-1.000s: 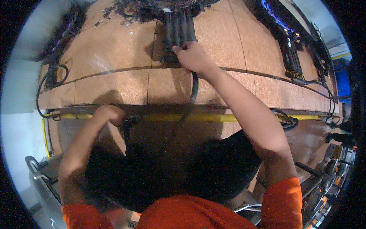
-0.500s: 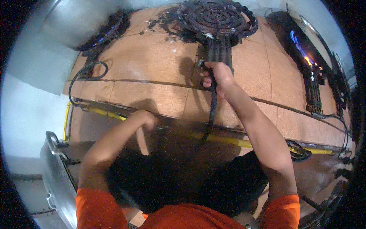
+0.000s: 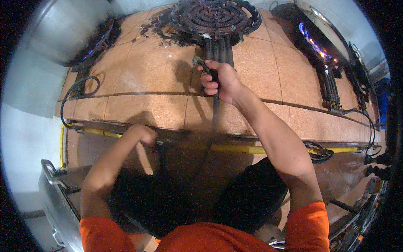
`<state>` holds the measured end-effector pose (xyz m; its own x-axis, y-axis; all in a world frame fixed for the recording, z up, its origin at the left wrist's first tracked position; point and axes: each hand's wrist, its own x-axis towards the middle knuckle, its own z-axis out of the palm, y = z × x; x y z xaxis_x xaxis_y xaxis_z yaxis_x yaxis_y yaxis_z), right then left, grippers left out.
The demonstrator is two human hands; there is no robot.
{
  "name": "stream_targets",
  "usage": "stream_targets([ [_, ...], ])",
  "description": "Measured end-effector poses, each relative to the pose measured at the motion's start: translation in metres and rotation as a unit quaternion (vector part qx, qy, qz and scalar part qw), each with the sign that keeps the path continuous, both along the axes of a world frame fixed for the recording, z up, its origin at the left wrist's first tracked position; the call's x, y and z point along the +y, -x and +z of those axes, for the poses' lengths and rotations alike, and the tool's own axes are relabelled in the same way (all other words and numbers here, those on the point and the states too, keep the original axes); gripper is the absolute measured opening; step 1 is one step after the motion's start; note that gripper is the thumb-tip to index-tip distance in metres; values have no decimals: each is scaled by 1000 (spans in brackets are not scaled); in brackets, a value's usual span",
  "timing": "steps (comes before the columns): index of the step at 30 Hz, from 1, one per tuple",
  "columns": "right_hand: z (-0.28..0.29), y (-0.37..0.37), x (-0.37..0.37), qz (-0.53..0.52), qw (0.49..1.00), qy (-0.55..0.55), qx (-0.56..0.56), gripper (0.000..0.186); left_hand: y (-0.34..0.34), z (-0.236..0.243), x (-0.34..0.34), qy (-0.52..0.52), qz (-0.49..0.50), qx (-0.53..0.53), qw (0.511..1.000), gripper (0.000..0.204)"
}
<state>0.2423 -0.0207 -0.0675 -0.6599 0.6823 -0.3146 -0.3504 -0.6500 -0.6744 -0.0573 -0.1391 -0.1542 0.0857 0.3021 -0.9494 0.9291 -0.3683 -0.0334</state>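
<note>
A black hose (image 3: 215,110) runs up over the counter edge into my right hand (image 3: 222,80), whose fingers are wrapped round it. Its greyish tip (image 3: 197,61) pokes out above my thumb, beside the dark pipes (image 3: 218,49) of the round black gas burner (image 3: 216,19). No flame shows on this burner. Down at the front edge, my left hand (image 3: 145,135) is curled in by the yellow pipe (image 3: 100,132), close to a small metal fitting (image 3: 159,143). Its fingertips are hidden, so what they grip cannot be made out.
Blue flame burns under a large metal pot (image 3: 69,31) at the far left. At the right, flames (image 3: 311,42) rise beside another big pan (image 3: 325,27). Looped black hoses (image 3: 96,84) hang at the tiled counter's (image 3: 147,75) edge. A handled metal vessel (image 3: 58,210) stands at lower left.
The whole view has shifted, so the counter and burner appear further left. My right hand still grips the hose near the burner pipes; my left stays by the yellow pipe.
</note>
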Motion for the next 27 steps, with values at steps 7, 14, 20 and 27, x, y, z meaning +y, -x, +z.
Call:
stream_targets([
  [7, 11, -2, -5, -22, 999, -39, 23, 23, -1, 120, 41, -192, 90, -83, 974, 31],
  [14, 30, -6, -21, -39, 991, -52, 115, 28, -67, 236, 101, -448, 201, -398, 775, 25],
  [20, 35, -17, -31, -46, 972, -83, 214, 29, -131, 230, 94, -382, 127, -581, 708, 25],
  [27, 48, -16, -32, -53, 975, -86, 198, 30, -133, 228, 95, -424, 58, -627, 651, 24],
])
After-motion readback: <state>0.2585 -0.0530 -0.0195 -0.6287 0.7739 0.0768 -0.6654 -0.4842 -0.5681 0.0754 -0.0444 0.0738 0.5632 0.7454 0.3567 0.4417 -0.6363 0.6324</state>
